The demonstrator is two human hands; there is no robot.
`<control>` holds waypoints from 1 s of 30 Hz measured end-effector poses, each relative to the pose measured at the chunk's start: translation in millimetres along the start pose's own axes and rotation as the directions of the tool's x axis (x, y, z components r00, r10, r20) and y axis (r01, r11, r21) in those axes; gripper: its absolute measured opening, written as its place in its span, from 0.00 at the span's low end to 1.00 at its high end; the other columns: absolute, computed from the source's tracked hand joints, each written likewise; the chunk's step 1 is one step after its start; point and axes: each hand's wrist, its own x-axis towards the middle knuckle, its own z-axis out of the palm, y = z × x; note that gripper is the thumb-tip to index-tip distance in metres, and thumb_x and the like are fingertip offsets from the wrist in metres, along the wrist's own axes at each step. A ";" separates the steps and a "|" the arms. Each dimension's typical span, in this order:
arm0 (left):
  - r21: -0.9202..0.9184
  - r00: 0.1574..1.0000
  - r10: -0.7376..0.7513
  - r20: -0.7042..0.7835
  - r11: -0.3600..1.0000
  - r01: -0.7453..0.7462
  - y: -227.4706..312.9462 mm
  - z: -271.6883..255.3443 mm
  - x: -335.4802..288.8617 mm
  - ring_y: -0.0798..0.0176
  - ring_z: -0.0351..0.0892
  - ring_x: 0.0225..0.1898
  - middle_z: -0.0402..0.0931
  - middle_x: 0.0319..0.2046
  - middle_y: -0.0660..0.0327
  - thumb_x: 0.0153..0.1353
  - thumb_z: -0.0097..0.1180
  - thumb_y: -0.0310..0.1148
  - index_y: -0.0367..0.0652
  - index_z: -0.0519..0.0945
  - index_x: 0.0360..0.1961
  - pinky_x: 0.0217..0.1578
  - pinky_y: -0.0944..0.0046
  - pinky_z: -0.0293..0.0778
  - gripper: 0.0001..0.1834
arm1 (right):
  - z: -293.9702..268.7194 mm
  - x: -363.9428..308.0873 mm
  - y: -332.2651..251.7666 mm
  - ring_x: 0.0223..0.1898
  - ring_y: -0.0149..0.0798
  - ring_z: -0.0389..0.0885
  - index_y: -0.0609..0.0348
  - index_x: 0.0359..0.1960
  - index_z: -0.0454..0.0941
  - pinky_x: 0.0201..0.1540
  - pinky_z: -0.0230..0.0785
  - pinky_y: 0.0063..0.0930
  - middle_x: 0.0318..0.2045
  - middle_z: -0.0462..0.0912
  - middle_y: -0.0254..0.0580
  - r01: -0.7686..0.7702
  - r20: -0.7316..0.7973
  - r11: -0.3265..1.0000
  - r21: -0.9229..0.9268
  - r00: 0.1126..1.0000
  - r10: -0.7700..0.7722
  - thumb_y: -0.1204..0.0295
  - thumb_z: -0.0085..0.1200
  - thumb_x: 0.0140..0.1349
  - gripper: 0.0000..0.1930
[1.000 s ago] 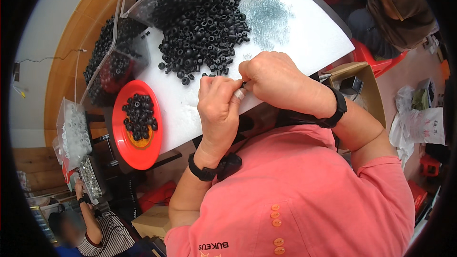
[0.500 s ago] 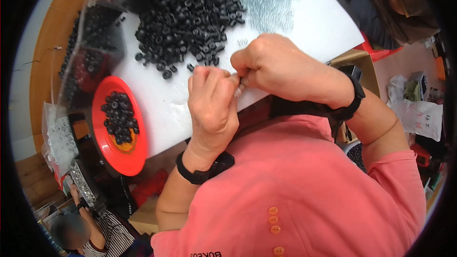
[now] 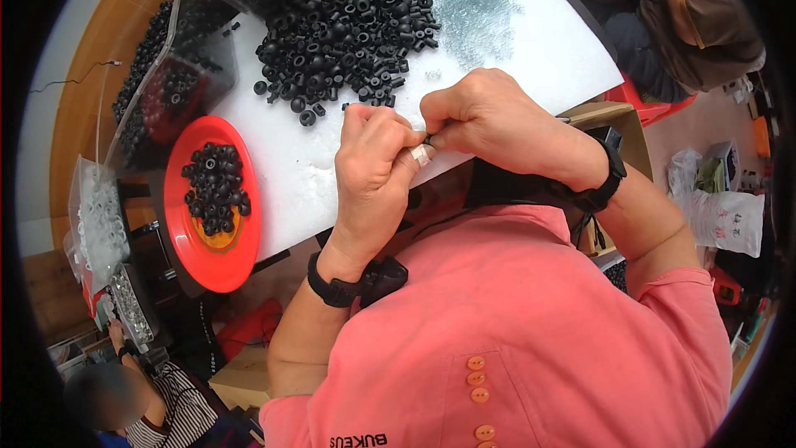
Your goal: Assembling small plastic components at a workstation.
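Note:
My left hand (image 3: 371, 168) and my right hand (image 3: 485, 120) meet fingertip to fingertip above the near edge of the white foam board (image 3: 290, 216). Both are closed in a pinch on a small black part (image 3: 428, 140), mostly covered by the fingers. A white wrap (image 3: 422, 154) goes around my left thumb. Just beyond lies a large pile of small black ring and cap parts (image 3: 332, 41). To its right spreads a heap of tiny silvery pieces (image 3: 468, 12), too fine to name. A red plate (image 3: 177, 232) at the left holds rounded black parts (image 3: 215, 178).
A clear plastic bin (image 3: 170, 58) with more black parts stands at the far left, near a bag of clear rings (image 3: 101, 216). A cardboard box (image 3: 626, 129) sits off the board's right edge. Other people are at the lower left and upper right.
The view has shifted slightly. My fingertips have turned a little, so the black part and the thumb wrap show more plainly. Both hands stay pinched together.

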 end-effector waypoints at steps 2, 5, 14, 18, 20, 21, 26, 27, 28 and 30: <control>0.000 1.000 -0.003 -0.003 1.000 0.003 -0.1 0.9 0.0 0.56 0.66 0.38 0.73 0.28 0.63 0.49 0.64 0.16 0.38 0.78 0.29 0.38 0.59 0.68 0.09 | 1.2 1.3 -0.4 0.20 0.48 0.74 0.61 0.25 0.78 0.27 0.65 0.39 0.18 0.76 0.49 0.002 0.000 1.000 -0.026 1.000 -0.002 0.74 0.60 0.51 0.05; 0.008 1.000 -0.010 -0.005 1.000 0.010 -2.2 2.8 2.6 0.56 0.67 0.38 0.72 0.27 0.63 0.48 0.64 0.16 0.39 0.77 0.28 0.38 0.59 0.68 0.09 | 0.7 8.0 3.1 0.21 0.51 0.75 0.61 0.25 0.78 0.27 0.66 0.40 0.19 0.77 0.51 0.014 0.020 0.997 -0.073 1.000 -0.012 0.74 0.59 0.51 0.04; 0.094 1.000 0.019 -0.018 0.995 -0.017 -5.6 3.5 8.6 0.54 0.68 0.34 0.72 0.26 0.62 0.45 0.63 0.15 0.39 0.76 0.27 0.38 0.56 0.66 0.11 | -0.5 17.2 -1.4 0.20 0.50 0.77 0.64 0.27 0.79 0.26 0.66 0.40 0.17 0.77 0.51 0.111 0.000 0.984 -0.141 0.994 -0.112 0.75 0.55 0.53 0.04; 0.134 1.000 0.005 -0.028 0.991 -0.001 -2.9 6.5 3.1 0.59 0.67 0.37 0.73 0.28 0.63 0.53 0.64 0.16 0.38 0.81 0.32 0.39 0.62 0.67 0.08 | -9.9 16.3 0.8 0.19 0.27 0.72 0.64 0.27 0.79 0.22 0.63 0.28 0.15 0.74 0.36 -0.240 0.185 0.950 0.201 0.961 0.204 0.77 0.52 0.55 0.04; 0.140 0.999 0.007 -0.036 0.990 -0.002 1.9 7.4 5.1 0.59 0.67 0.37 0.73 0.28 0.62 0.54 0.63 0.17 0.38 0.81 0.34 0.38 0.61 0.66 0.08 | -5.5 11.6 2.1 0.18 0.30 0.73 0.66 0.27 0.78 0.22 0.64 0.28 0.15 0.75 0.38 -0.154 0.061 0.976 0.152 0.987 0.146 0.78 0.54 0.54 0.03; 0.168 0.998 0.023 -0.054 0.986 -0.014 3.5 8.6 5.4 0.59 0.66 0.36 0.73 0.28 0.62 0.54 0.63 0.17 0.38 0.81 0.34 0.38 0.61 0.66 0.07 | -5.1 10.9 -0.1 0.18 0.30 0.73 0.67 0.27 0.78 0.23 0.65 0.28 0.16 0.75 0.39 -0.151 0.041 0.978 0.141 0.988 0.147 0.79 0.54 0.53 0.03; 0.281 0.996 0.074 -0.046 0.958 -0.058 7.4 11.8 10.3 0.59 0.66 0.35 0.74 0.28 0.62 0.55 0.63 0.18 0.39 0.82 0.34 0.38 0.62 0.66 0.06 | -8.8 10.4 -5.1 0.20 0.41 0.77 0.68 0.27 0.80 0.26 0.68 0.35 0.17 0.78 0.49 -0.165 0.024 0.986 -0.001 0.986 0.165 0.78 0.53 0.51 0.05; 0.262 0.998 0.056 -0.033 0.964 -0.046 6.8 10.7 11.3 0.59 0.66 0.35 0.73 0.27 0.63 0.55 0.63 0.18 0.39 0.82 0.34 0.37 0.62 0.66 0.06 | -9.0 11.1 -4.5 0.21 0.46 0.79 0.68 0.27 0.80 0.27 0.69 0.38 0.18 0.79 0.53 -0.158 0.024 0.984 -0.081 0.987 0.161 0.78 0.54 0.50 0.06; 0.243 0.999 0.037 -0.019 0.969 -0.032 6.3 9.6 12.3 0.59 0.66 0.34 0.73 0.26 0.63 0.56 0.63 0.18 0.39 0.82 0.33 0.37 0.62 0.66 0.06 | -7.1 12.1 -3.1 0.21 0.46 0.79 0.68 0.27 0.80 0.27 0.69 0.38 0.18 0.79 0.53 -0.161 0.018 0.984 -0.075 0.986 0.163 0.78 0.54 0.50 0.06; 0.227 1.000 0.025 -0.004 0.974 -0.024 6.2 8.3 14.8 0.57 0.67 0.34 0.72 0.27 0.62 0.54 0.63 0.18 0.40 0.81 0.32 0.36 0.59 0.66 0.06 | -1.6 13.3 3.5 0.24 0.60 0.81 0.68 0.22 0.82 0.29 0.72 0.49 0.21 0.80 0.63 -0.050 -0.042 0.992 -0.113 0.998 0.045 0.75 0.53 0.50 0.08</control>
